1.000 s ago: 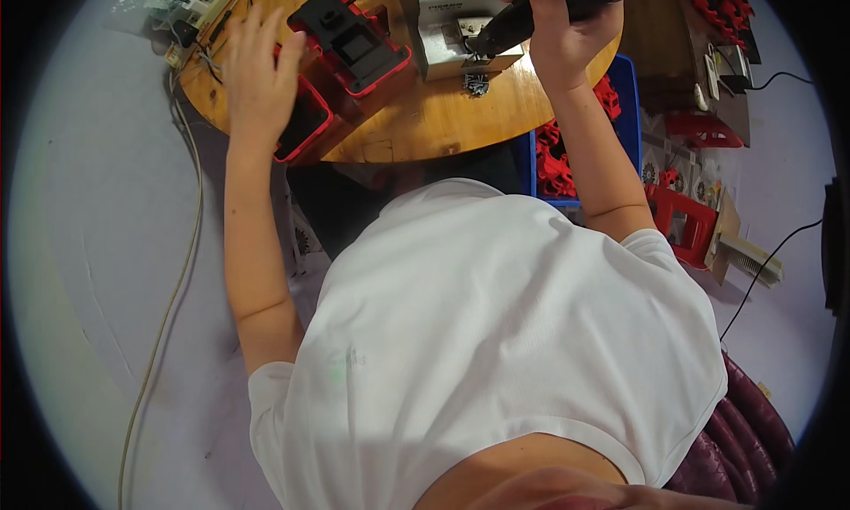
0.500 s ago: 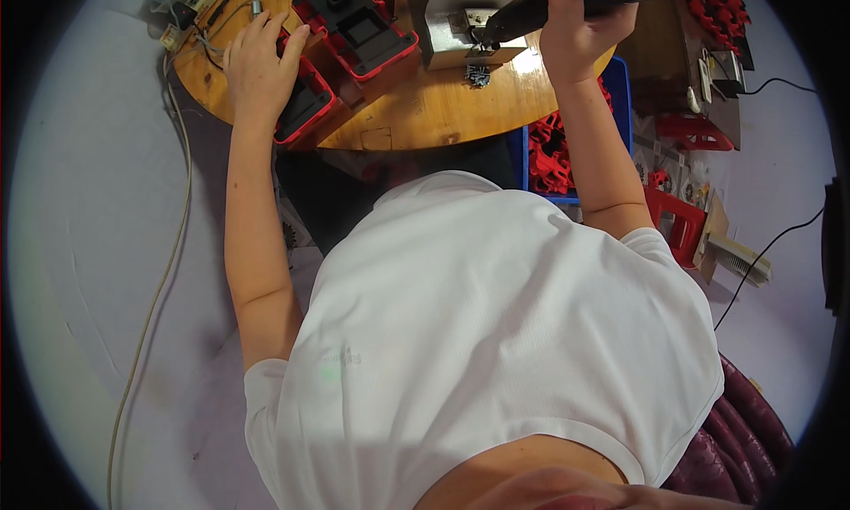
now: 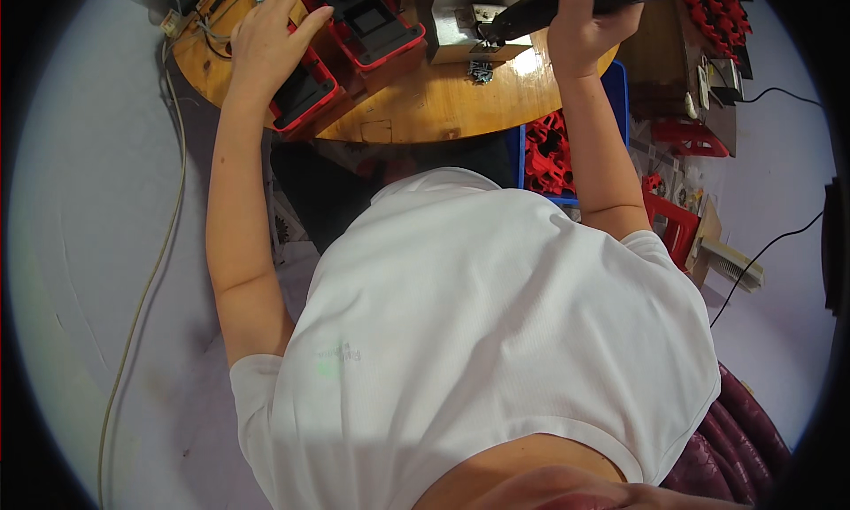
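**Desk:** What does the right hand hold at the wooden table (image 3: 425,112)?

**Photographer:** The right hand (image 3: 575,50) closes its fingers around a smooth black handheld tool (image 3: 531,16). The tapered nose points left of those fingers to a small metal fitting on a silver box (image 3: 452,41); whether the two touch is too small to tell.

**Desk:** And the left hand?

**Photographer:** The left hand (image 3: 270,45) lies over the upper end of a near case (image 3: 305,92), a shiny red frame around a matte black insert, which extends below the fingers. They are loosely extended, the thumb apart; whether they press on the case cannot be told. Just right of the thumb tip stands a far case (image 3: 376,45), also red and black, with a rectangular recess and a round raised part.

**Desk:** Other textures?

**Photographer:** Left of and below the right fingers, a heap of shiny metal screws (image 3: 481,72) rests on glossy, curved-edged wood. Farther below those fingers, a blue plastic crate (image 3: 617,94) holds jagged red parts (image 3: 546,151).

**Desk:** Any lettering?

**Photographer:** Dark print crosses the silver box, left of the right fingers. Below both hands, a faint mark on the white shirt (image 3: 496,315) is too blurred to read.
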`<move>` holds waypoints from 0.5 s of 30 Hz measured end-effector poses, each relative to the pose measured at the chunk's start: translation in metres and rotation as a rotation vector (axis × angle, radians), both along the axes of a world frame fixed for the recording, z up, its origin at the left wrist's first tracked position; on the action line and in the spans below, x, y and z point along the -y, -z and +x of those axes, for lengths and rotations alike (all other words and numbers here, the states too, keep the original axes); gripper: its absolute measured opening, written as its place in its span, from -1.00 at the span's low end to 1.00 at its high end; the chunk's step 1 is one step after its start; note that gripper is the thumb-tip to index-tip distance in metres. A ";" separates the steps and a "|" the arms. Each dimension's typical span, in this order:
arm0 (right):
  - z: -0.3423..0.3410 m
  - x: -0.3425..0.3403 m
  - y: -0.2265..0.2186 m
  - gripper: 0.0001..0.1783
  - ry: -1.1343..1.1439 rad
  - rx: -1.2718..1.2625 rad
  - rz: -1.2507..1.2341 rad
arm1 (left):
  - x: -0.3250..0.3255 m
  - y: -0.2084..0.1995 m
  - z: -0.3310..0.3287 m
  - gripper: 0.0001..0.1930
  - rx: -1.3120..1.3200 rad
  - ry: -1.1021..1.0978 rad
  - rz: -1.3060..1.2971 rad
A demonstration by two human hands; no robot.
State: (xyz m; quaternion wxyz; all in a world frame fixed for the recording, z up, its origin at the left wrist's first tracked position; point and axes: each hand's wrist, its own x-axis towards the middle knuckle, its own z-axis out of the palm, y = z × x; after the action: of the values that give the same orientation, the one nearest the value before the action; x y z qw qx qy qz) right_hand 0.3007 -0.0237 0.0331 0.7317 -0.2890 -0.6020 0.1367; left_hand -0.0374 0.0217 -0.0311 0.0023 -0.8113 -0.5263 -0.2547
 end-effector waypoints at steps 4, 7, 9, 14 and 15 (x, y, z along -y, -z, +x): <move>0.005 -0.005 0.005 -0.66 0.022 -0.023 -0.028 | -0.002 -0.001 0.006 -0.30 -0.111 -0.088 -0.065; -0.003 -0.005 0.006 -0.67 -0.153 0.028 0.003 | -0.006 0.002 0.004 -0.27 -0.112 -0.076 -0.036; -0.016 0.000 0.010 -0.66 -0.168 0.062 0.011 | -0.009 0.002 0.001 -0.26 -0.117 -0.070 -0.033; -0.013 -0.011 0.015 -0.71 -0.067 0.049 -0.044 | -0.006 0.000 0.004 -0.26 -0.110 -0.076 -0.036; -0.011 -0.013 0.013 -0.72 -0.078 0.024 -0.069 | -0.005 -0.002 0.006 -0.26 -0.112 -0.091 -0.053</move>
State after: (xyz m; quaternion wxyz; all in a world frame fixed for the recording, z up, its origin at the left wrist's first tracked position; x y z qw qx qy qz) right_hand 0.2895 -0.0107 0.0200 0.7080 -0.2920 -0.6166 0.1823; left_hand -0.0315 0.0263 -0.0294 0.0215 -0.7994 -0.5681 -0.1945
